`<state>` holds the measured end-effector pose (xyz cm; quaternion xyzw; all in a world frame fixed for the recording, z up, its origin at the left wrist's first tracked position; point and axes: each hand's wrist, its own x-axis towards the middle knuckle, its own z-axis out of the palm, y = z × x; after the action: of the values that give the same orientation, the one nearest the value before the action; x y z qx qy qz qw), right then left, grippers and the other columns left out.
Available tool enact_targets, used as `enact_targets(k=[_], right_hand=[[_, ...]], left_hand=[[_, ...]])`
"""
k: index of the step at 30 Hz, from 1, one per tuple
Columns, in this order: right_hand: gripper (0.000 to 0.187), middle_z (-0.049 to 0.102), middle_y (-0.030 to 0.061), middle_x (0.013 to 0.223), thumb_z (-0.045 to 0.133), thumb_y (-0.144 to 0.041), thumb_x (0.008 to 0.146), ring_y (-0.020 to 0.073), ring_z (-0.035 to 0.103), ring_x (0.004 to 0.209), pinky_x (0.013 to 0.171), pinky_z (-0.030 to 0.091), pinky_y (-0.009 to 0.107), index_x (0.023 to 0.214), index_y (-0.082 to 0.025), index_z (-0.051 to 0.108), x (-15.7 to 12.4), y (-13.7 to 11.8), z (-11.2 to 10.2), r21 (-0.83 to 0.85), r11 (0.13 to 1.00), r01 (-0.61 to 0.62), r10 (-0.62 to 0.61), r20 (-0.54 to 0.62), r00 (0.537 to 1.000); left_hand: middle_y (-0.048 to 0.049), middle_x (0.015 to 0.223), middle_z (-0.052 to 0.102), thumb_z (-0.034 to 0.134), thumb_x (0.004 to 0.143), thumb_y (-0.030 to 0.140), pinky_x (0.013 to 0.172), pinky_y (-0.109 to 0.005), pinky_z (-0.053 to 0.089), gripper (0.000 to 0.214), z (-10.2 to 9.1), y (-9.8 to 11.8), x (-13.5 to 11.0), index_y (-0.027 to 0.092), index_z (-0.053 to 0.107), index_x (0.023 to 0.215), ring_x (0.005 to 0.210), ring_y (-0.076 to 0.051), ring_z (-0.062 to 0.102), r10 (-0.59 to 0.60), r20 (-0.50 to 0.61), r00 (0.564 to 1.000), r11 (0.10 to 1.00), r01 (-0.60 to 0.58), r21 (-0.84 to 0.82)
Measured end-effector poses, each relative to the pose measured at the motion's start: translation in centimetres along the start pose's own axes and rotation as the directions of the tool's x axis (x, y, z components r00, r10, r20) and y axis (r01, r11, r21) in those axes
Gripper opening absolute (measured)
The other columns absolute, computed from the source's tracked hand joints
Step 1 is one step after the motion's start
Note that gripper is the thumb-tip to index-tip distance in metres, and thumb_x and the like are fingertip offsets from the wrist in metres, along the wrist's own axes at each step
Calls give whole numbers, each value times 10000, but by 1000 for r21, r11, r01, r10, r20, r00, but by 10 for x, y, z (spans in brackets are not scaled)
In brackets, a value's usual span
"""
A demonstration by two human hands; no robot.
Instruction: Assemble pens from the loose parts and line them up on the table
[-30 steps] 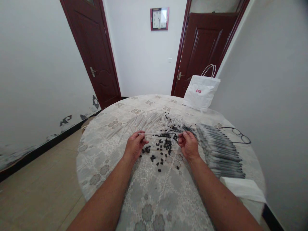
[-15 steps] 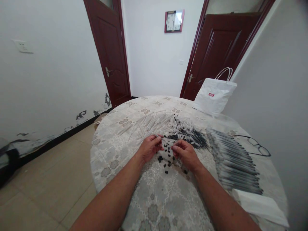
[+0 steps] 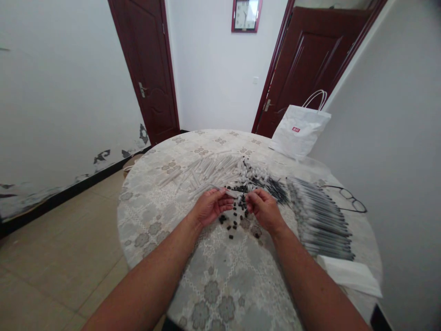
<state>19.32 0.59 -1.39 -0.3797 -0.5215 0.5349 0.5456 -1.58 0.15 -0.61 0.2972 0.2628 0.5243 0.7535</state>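
My left hand (image 3: 214, 206) pinches a thin clear pen barrel (image 3: 229, 192) between thumb and fingertips, its far end pointing towards my right hand. My right hand (image 3: 263, 207) has thumb and index finger pressed together close to that end; whatever is between them is too small to make out. Under and between the hands lie several small black plugs (image 3: 235, 225), loose on the cloth. Just beyond is a pile of thin black pen refills (image 3: 278, 191) with whitish ends. Left of it, loose clear barrels (image 3: 206, 171) are spread out.
A row of assembled-looking dark pens (image 3: 324, 220) lies to the right, beside black-framed glasses (image 3: 356, 204). Nearer me is a folded white paper or bag (image 3: 349, 276). A white carrier bag (image 3: 299, 131) stands at the back right of the round table (image 3: 148, 266) with its patterned cloth.
The camera view has tilted down and shifted slightly, so everything sits a little higher and to the left. Both hands stay close together, the left still pinching the clear barrel.
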Motion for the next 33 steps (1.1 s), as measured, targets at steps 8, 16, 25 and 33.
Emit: enact_targets(k=[8, 16, 25, 33], right_hand=[[190, 700, 71, 948, 548, -268, 896, 214, 624, 896, 850, 471, 338, 973, -192, 704, 13, 5, -40, -876, 445, 188, -334, 33, 942], [391, 597, 75, 1198, 430, -206, 983, 187, 587, 1004, 842, 439, 260, 1333, -295, 580, 1, 13, 0, -950, 32, 312, -78, 309, 948], [326, 588, 72, 1134, 415, -239, 1003, 201, 580, 978, 769, 414, 267, 1269, -298, 595, 3, 11, 2, -960, -121, 251, 14, 251, 968], [296, 599, 74, 1143, 414, -324, 1014, 188, 592, 984, 800, 421, 263, 1215, -266, 623, -6, 2, 10, -947, -52, 318, 26, 317, 948]], left_hand=[[-95, 828, 738, 662, 872, 245, 665, -304, 613, 122, -10, 8, 11, 127, 639, 895, 746, -188, 728, 121, -238, 964, 976, -159, -147], [-122, 880, 733, 679, 843, 241, 724, -363, 616, 150, -5, -1, 11, 140, 569, 860, 865, -264, 746, 129, -223, 966, 986, -149, -76], [-110, 869, 721, 670, 847, 240, 721, -371, 616, 163, -6, -2, 12, 150, 535, 869, 856, -268, 747, 127, -204, 971, 987, -144, -69], [-106, 854, 706, 683, 841, 246, 693, -356, 613, 190, -5, -1, 12, 152, 519, 849, 845, -264, 744, 146, -231, 962, 986, -160, -43]])
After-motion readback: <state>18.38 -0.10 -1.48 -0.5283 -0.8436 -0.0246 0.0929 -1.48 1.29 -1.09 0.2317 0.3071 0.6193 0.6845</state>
